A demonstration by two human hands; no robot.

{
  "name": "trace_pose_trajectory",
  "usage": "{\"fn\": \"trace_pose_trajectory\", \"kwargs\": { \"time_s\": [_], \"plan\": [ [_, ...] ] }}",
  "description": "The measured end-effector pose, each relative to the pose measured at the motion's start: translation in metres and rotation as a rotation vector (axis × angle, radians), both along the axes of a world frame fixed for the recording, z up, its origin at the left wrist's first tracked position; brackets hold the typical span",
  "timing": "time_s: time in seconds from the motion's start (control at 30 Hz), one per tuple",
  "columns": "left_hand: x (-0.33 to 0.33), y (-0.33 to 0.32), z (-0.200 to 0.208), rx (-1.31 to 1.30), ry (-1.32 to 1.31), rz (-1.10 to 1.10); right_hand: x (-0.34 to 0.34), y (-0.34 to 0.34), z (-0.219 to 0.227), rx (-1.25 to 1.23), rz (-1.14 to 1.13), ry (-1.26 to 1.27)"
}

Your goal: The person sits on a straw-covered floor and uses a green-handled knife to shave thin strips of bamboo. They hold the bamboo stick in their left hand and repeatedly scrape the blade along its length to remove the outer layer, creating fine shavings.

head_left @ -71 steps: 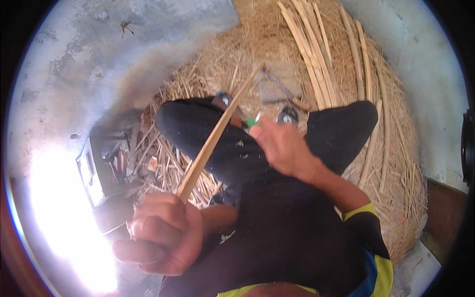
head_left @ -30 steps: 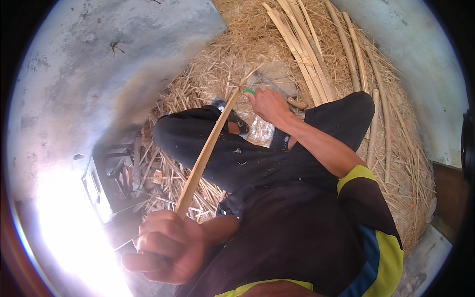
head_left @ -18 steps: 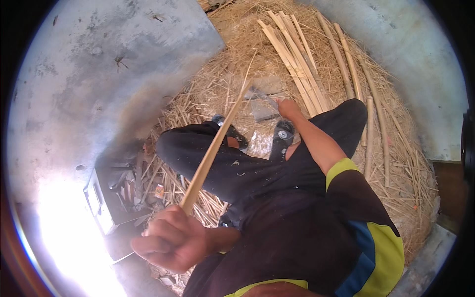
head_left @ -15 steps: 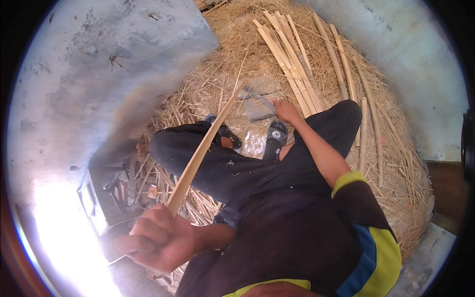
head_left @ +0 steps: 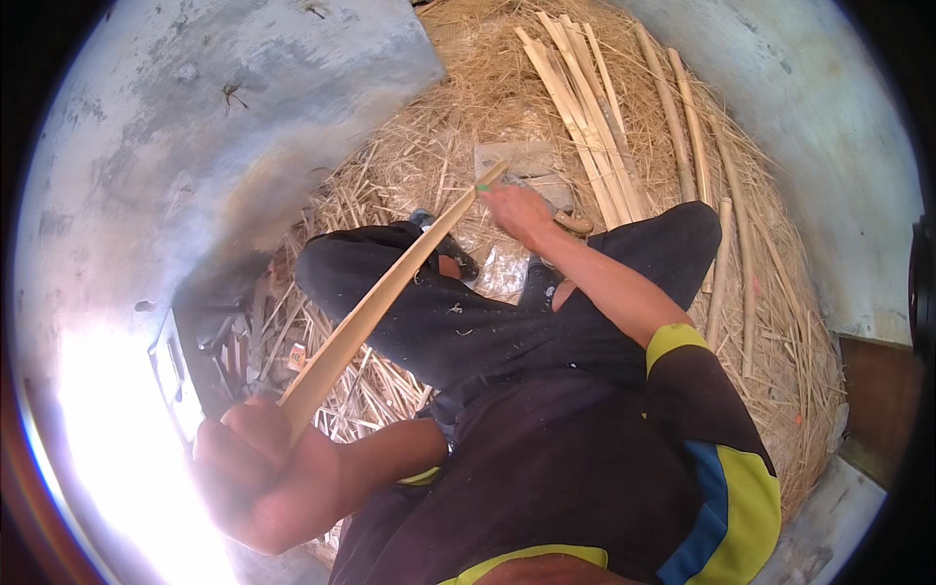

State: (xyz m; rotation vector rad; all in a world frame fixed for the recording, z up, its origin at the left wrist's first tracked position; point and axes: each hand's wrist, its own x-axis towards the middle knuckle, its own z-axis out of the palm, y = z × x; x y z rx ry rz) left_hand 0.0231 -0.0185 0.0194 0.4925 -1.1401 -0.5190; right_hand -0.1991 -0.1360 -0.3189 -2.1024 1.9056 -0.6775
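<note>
A long, pale bamboo strip (head_left: 375, 302) slants across my lap, from low on the left to beyond my feet. My left hand (head_left: 263, 478) is closed in a fist around its near end. Close to its far end, the fingers of my right hand (head_left: 517, 210) are closed on the strip. A small green patch shows at those fingertips; I cannot make out what it is. Just behind the right hand, a curved brown piece (head_left: 573, 224) lies by my right foot, partly hidden. Grey blocks (head_left: 517, 154) sit beyond the hand.
Several split bamboo strips (head_left: 585, 117) lie in a bundle ahead. Round bamboo poles (head_left: 668, 122) rest along the right. Shavings (head_left: 478, 97) cover the floor. Pale walls (head_left: 244, 127) stand on both sides, with a dark box-like frame (head_left: 210, 361) at the left.
My right hand has moved left from the grey blade it held onto the strip's far end. My left hand has drawn the near end down and left.
</note>
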Motion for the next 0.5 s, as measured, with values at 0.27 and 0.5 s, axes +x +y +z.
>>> {"fn": "trace_pose_trajectory", "kwargs": {
  "time_s": [0.27, 0.5],
  "plan": [
    [0.003, -0.004, -0.002, -0.064, -0.026, 0.010, -0.075, 0.039, -0.051, 0.361, -0.484, -0.054],
    [-0.048, -0.014, 0.004, 0.030, 0.300, 0.777, 0.032, 0.101, 0.195, 0.095, 0.123, -0.772]
  ]
}}
